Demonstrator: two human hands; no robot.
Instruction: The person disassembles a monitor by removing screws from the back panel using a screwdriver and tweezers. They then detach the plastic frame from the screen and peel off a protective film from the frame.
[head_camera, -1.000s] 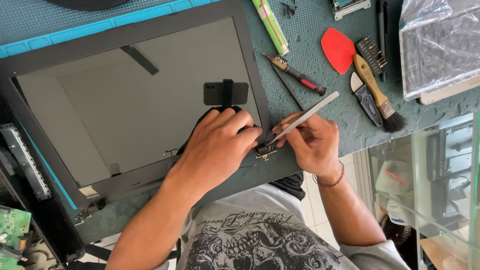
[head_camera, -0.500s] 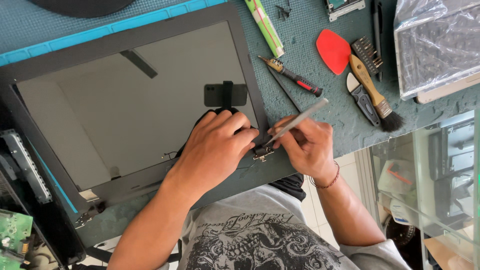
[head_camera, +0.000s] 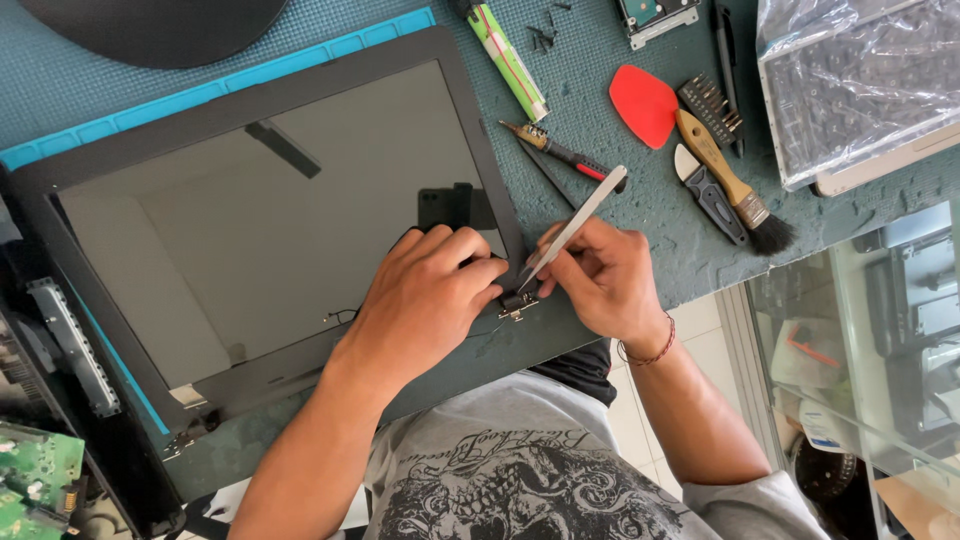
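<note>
Tweezers (head_camera: 575, 222) sit in the right hand (head_camera: 600, 275), pinched between thumb and fingers like a pen, tips aimed down at a small metal hinge (head_camera: 517, 303) at the lower right corner of a laptop screen (head_camera: 270, 210). That corner lies just below the middle of the frame. The left hand (head_camera: 430, 290) lies flat and half curled over the same corner, fingers pressing the dark bezel (head_camera: 490, 170) beside the hinge; it grips nothing, only holds the panel down.

The screen lies face up on a green mat (head_camera: 620, 200), filling the centre and left of the frame, apart from any laptop base. Its bezel looks fully seated along the top and right edges, so the panel seems not yet opened; work appears to be at an early stage, centred on this 1 hinge. A second hinge (head_camera: 190, 430) at the lower left of the panel shows no hand near it.

To the upper right of the hands lie a red-handled screwdriver (head_camera: 565, 155), a red pick (head_camera: 643, 103), a brush (head_camera: 735, 185), a bit set (head_camera: 712, 103) and a green tube (head_camera: 510, 60). A keyboard wrapped in plastic (head_camera: 860, 90) fills the upper right corner. A green circuit board (head_camera: 35, 480) shows at the lower left.
</note>
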